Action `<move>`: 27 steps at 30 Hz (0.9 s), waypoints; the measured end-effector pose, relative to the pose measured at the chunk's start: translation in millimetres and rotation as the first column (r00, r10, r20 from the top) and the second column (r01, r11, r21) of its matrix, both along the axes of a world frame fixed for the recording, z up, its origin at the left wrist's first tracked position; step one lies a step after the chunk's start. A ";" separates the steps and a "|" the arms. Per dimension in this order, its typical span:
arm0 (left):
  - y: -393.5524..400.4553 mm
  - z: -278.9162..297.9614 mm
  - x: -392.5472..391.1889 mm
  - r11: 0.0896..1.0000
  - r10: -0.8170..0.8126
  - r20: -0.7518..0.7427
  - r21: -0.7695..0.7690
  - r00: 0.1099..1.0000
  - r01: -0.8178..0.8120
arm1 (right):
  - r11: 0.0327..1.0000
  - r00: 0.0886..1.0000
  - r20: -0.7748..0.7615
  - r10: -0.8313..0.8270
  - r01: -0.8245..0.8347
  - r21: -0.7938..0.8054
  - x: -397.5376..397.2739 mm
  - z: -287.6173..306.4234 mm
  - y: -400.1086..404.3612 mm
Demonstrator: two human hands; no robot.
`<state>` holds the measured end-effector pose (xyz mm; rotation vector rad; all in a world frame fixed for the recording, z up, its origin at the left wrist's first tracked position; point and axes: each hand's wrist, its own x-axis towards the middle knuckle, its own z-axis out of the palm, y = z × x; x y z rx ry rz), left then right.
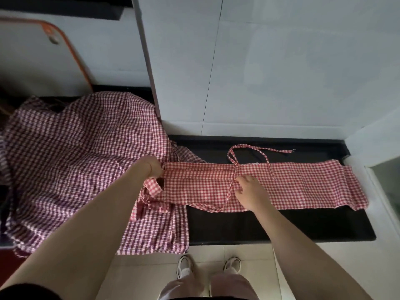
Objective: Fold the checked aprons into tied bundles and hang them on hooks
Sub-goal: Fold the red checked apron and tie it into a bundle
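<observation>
Now you are in the early part of the work, as I judge it. Your red checked apron (270, 185) lies on the black counter (281, 226), already folded into one long narrow band that runs from left to right. Your left hand (152, 166) pinches the left end of this band, the fingers curled on the cloth. Your right hand (249, 189) rests on the middle of the band with the fingers bent, near the place where the ties (255, 149) cross; I cannot tell if it really holds a tie or only presses the cloth. One tie makes a loop on the counter behind the band, and another hangs along the front edge.

So the lengthwise folding seems finished, but the band is not yet rolled or folded short, and the ties are not knotted around it. A darker checked apron (82, 165) lies spread and crumpled at the left, not folded at all. No hooks are visible, so all hanging is still to do.
</observation>
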<state>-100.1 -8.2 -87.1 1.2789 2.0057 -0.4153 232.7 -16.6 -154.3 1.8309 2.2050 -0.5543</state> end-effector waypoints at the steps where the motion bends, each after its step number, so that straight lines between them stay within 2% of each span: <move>1: 4.6 1.5 -4.7 1.000 -0.022 -0.032 0.005 0.999 0.022 | 1.000 1.000 0.006 -0.004 0.004 0.004 -1.2 1.7 1.5; 4: 15.7 1.9 -13.1 0.996 -0.084 -0.107 0.013 0.991 0.085 | 1.000 0.999 0.051 0.000 -0.001 0.023 -8.5 6.8 8.1; 8: 17.5 13.0 -1.1 0.993 -0.114 -0.063 -0.011 0.991 0.114 | 0.994 0.983 0.176 0.045 -0.062 0.093 -33.6 18.5 16.3; 11: 17.4 11.5 3.6 0.996 -0.087 -0.067 0.017 0.994 0.088 | 0.970 0.995 0.028 0.091 -0.095 0.222 -58.4 17.9 13.5; 13: 16.4 4.9 2.2 0.998 -0.049 -0.086 0.039 0.995 0.052 | 0.970 0.988 -0.097 0.116 -0.092 0.226 -74.1 15.3 10.7; 18: 12.7 -2.0 0.7 0.993 -0.073 -0.241 0.071 0.968 0.092 | 0.984 0.967 -0.213 0.141 -0.114 0.134 -96.7 4.1 9.2; 21: 15.0 -1.8 1.2 0.992 -0.103 -0.298 0.044 0.949 0.122 | 0.995 0.981 -0.171 0.094 -0.100 -0.028 -102.0 0.5 12.0; 27: 19.9 9.8 -4.6 0.988 -0.119 -0.366 0.050 0.923 0.147 | 0.974 0.993 -0.055 0.109 -0.118 -0.192 -108.9 9.6 22.3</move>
